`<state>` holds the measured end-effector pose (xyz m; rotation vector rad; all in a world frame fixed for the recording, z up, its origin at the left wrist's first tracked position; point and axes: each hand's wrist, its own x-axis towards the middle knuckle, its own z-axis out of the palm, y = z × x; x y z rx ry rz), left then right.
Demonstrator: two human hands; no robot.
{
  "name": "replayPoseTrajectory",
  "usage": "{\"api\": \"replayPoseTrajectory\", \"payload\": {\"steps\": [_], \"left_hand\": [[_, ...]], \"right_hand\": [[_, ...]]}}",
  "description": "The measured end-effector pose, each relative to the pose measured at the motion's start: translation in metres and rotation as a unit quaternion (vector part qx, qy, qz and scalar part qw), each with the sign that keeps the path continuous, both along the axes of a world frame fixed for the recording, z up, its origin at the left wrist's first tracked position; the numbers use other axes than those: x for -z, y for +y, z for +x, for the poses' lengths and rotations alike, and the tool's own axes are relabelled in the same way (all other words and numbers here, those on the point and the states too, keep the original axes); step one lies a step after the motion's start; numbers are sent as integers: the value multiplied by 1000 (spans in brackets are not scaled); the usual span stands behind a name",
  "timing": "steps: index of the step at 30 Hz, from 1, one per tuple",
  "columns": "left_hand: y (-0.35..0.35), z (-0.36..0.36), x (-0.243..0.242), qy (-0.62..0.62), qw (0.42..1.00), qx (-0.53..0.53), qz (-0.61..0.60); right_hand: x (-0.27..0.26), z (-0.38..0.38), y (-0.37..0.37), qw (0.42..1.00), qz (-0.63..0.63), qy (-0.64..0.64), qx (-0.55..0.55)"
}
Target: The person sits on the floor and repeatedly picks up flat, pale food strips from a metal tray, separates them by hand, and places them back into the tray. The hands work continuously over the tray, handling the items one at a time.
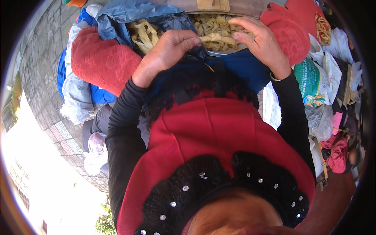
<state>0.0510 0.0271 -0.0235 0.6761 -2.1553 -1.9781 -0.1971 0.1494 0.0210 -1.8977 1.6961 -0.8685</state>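
Note:
My left hand [173, 44] pinches one end of a pale yellow strip [216, 37] between thumb and forefinger. The strip looks like tofu skin and has a knot in its middle. At its other end is my right hand [261, 42], thumb and forefinger spread apart; whether the thumb touches the strip I cannot tell. Below the strip, a round metal-rimmed tray [217, 53] on my lap holds many small knotted pieces [216, 23] of the same kind. Longer loose strips [144, 33] lie in a dark blue plastic bag [117, 20], left of the tray.
A wooden board [182, 6] lies beyond the tray. Red cloths [102, 55] flank my lap on both sides. More yellow strips [322, 29] lie at the far right. A green and white printed bag [311, 79] stands beside my right arm. Stone paving [44, 73] spreads at left.

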Motion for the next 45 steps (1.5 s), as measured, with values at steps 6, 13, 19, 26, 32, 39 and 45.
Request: {"api": "replayPoseTrajectory", "payload": {"steps": [6,13,19,26,32,39,45], "left_hand": [[3,-23,-10,33,998,42,35],[1,-21,-22,11,997,40,61],[-46,-58,1,50,996,-69,-29],[-85,-95,5,4,992,-100,-80],[-94,-110,33,27,987,-130,-86],[-85,-115,49,-70,940,-169,-287],[-72,-84,45,-97,916,-212,-327]], "right_hand": [[-8,15,-10,981,58,128,-135],[-10,5,0,966,194,-158,-62],[23,-17,-42,959,82,-246,114],[52,-40,-80,963,24,-187,193],[77,-43,-84,957,6,-208,201],[87,-33,-76,978,-7,-80,192],[81,-36,-39,973,-80,93,198]]}}
